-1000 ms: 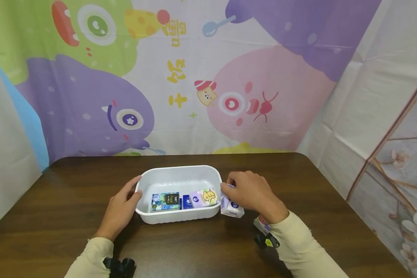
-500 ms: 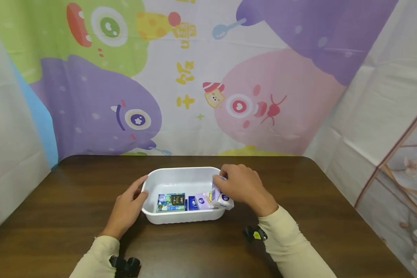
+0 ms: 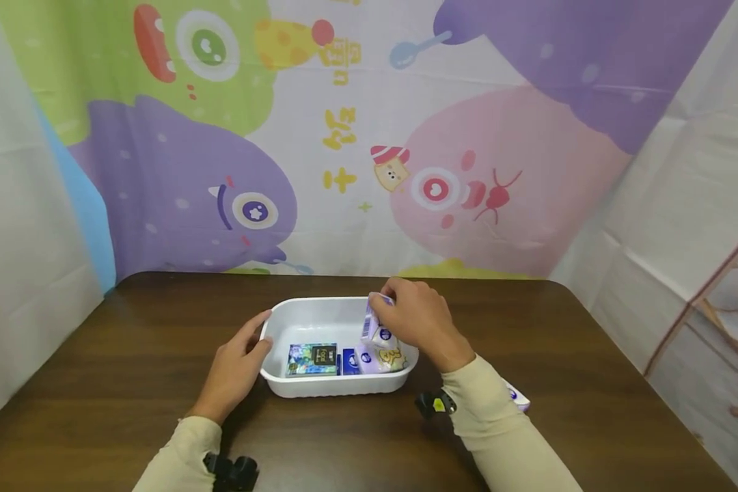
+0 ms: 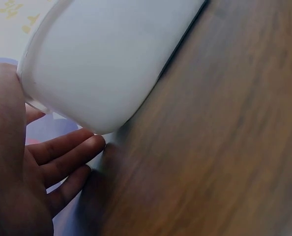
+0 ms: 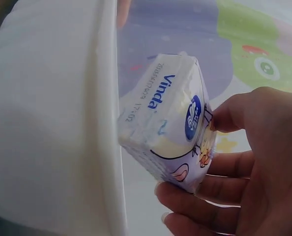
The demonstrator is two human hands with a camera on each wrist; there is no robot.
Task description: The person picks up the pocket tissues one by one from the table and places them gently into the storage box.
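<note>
A white plastic basin stands on the table. My right hand pinches a purple-and-white Vinda tissue pack above its right end, tilted. The right wrist view shows that pack between thumb and fingers, beyond the basin's rim. My left hand rests at the basin's left end, with thumb and index finger touching the rim; its other fingers extend loosely along the outside. Inside the basin lie a blue-green patterned pack, a dark blue pack and a pack with a yellow cartoon.
Another purple-and-white pack lies on the brown table, partly hidden behind the right forearm. A cartoon-printed cloth hangs behind the table, and a pale cloth hangs at the right.
The right hand has lifted the tissue pack from beside the basin's right end and carried it left over the rim. The left hand stays at the rim. The head view has shifted slightly.
</note>
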